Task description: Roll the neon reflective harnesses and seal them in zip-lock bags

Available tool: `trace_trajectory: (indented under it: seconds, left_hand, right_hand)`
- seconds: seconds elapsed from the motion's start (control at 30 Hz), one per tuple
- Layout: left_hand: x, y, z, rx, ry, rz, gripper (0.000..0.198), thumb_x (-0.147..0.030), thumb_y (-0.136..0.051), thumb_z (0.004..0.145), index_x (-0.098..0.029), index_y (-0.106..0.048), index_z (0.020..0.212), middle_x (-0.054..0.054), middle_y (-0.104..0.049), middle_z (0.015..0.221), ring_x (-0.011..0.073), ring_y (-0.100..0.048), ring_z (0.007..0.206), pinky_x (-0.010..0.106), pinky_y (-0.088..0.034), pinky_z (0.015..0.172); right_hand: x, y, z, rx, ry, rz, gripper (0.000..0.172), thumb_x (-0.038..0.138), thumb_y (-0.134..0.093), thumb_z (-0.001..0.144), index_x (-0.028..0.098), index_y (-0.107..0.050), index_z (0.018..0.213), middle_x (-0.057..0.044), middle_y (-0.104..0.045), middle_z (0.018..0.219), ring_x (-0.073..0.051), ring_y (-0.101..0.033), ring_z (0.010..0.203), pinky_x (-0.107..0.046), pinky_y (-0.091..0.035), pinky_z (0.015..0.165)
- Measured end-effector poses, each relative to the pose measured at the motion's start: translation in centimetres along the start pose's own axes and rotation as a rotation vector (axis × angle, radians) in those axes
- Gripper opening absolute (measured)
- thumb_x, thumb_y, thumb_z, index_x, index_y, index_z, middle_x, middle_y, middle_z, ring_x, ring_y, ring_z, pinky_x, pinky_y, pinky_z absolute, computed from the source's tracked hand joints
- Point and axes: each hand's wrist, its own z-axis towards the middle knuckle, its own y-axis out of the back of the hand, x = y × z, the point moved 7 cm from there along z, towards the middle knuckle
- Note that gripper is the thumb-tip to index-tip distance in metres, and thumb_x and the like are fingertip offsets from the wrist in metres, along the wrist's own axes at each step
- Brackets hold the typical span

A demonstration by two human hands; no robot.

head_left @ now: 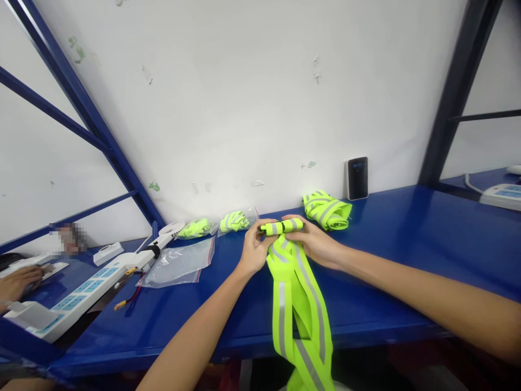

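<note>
Between my two hands is a reflective strap vest [303,309], neon yellow-green with silver stripes. Its upper end is bunched into a short roll held level above the blue table, and the long straps hang down over the front edge. My left hand [256,244] pinches the roll's left end, where a dark piece shows. Around the right end, the fingers of my right hand [309,239] are closed. Behind my right hand lies a rolled reflective vest [326,210] against the wall. Two bagged reflective vests, one nearer [235,221] and one farther left [197,228], rest beyond my left hand.
Flat clear plastic bags [179,263] lie on the blue table [407,239] at left. Beside them are a long white power strip [87,290], a white fan [171,229] and a yellow-ended cable [122,305]. A black device [357,178] leans near the wall. Another person's hand [18,282] shows far left.
</note>
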Motion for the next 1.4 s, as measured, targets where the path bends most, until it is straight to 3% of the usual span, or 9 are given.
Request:
trace_trajectory:
  seconds: [0.27,0.43,0.5,0.6,0.73,0.8,0.9,1.03,1.4]
  left_hand:
    - [-0.9,-1.4,-0.4,0.095,-0.102,0.047,0.021,-0.022,-0.067,0.082,-0.02,-0.067,0.103,0.01,-0.065,0.116,0.023,-0.06,0.112,0.033,-0.046,0.093]
    - [-0.6,-0.3,-0.1,0.089,-0.053,0.061,0.019,-0.014,-0.065,0.078,-0.021,-0.068,0.096,0.009,-0.064,0.118,0.0243,-0.059,0.113,0.031,-0.048,0.084]
    - [-0.6,0.2,0.0,0.073,-0.039,0.053,0.022,-0.01,-0.062,0.075,-0.02,-0.069,0.093,0.009,-0.064,0.118,0.0246,-0.059,0.112,0.031,-0.048,0.083]
    - [-0.7,0.6,0.0,0.068,-0.02,0.036,0.028,-0.006,-0.056,0.07,-0.02,-0.07,0.089,0.008,-0.065,0.117,0.0249,-0.058,0.114,0.035,-0.046,0.09]
    - [-0.2,0.5,0.0,0.092,0.086,-0.068,0.038,-0.007,-0.05,0.063,-0.02,-0.073,0.092,0.007,-0.061,0.128,0.0273,-0.051,0.124,0.038,-0.042,0.099]
    - [0.4,0.2,-0.2,0.068,0.193,-0.248,0.05,-0.011,-0.051,0.064,-0.022,-0.068,0.11,0.005,-0.057,0.134,0.0277,-0.052,0.123,0.038,-0.044,0.097]
    - [1.4,-0.9,-0.9,0.036,0.371,-0.528,0.058,-0.023,-0.057,0.073,-0.023,-0.054,0.131,0.007,-0.064,0.125,0.027,-0.062,0.109,0.041,-0.048,0.093]
    - [2.4,-3.6,-2.3,0.18,0.585,-0.583,0.04,-0.035,-0.066,0.08,-0.015,-0.065,0.114,0.012,-0.071,0.11,0.0268,-0.068,0.096,0.04,-0.05,0.091]
    - [2.9,-3.3,-2.2,0.212,0.466,-0.32,0.049,-0.046,-0.071,0.079,-0.013,-0.065,0.114,0.013,-0.072,0.104,0.0268,-0.068,0.096,0.04,-0.049,0.091]
  right_hand:
    - [-0.6,1.9,0.4,-0.179,0.25,-0.182,0.038,0.008,-0.072,0.057,0.022,-0.062,0.091,0.005,-0.063,0.081,-0.015,-0.056,0.08,-0.026,-0.042,0.073]
    - [-0.3,0.4,-0.1,-0.029,0.051,-0.027,0.049,0.01,-0.078,0.056,0.023,-0.06,0.099,0.003,-0.065,0.085,-0.018,-0.061,0.083,-0.03,-0.047,0.077]
    - [-0.2,-0.4,-0.3,0.052,-0.05,0.059,0.04,0.016,-0.077,0.064,0.022,-0.061,0.1,-0.001,-0.067,0.093,-0.019,-0.063,0.09,-0.033,-0.05,0.084]
    - [-0.1,-0.4,-0.3,0.055,-0.09,0.107,0.025,0.017,-0.07,0.074,0.02,-0.063,0.098,-0.004,-0.069,0.098,-0.02,-0.065,0.094,-0.034,-0.05,0.089]
    - [-0.4,0.1,0.0,0.028,-0.078,0.113,0.037,0.007,-0.067,0.074,0.019,-0.061,0.109,-0.006,-0.07,0.094,-0.021,-0.068,0.092,-0.037,-0.051,0.09]
    - [-0.2,0.2,0.2,0.017,-0.056,0.124,0.04,0.005,-0.066,0.074,0.018,-0.059,0.111,-0.006,-0.071,0.094,-0.022,-0.069,0.091,-0.038,-0.052,0.09]
    - [0.8,0.4,0.4,0.006,-0.003,0.152,0.043,0.003,-0.063,0.075,0.019,-0.057,0.114,-0.007,-0.072,0.098,-0.021,-0.07,0.091,-0.038,-0.052,0.091]
    - [1.9,0.8,0.6,-0.012,0.06,0.151,0.049,0.004,-0.063,0.076,0.022,-0.054,0.12,-0.006,-0.072,0.101,-0.021,-0.07,0.094,-0.039,-0.053,0.092]
    - [1.4,1.0,0.4,-0.102,0.062,0.126,0.071,0.008,-0.068,0.076,0.026,-0.041,0.139,-0.004,-0.072,0.095,-0.021,-0.07,0.091,-0.038,-0.056,0.088]
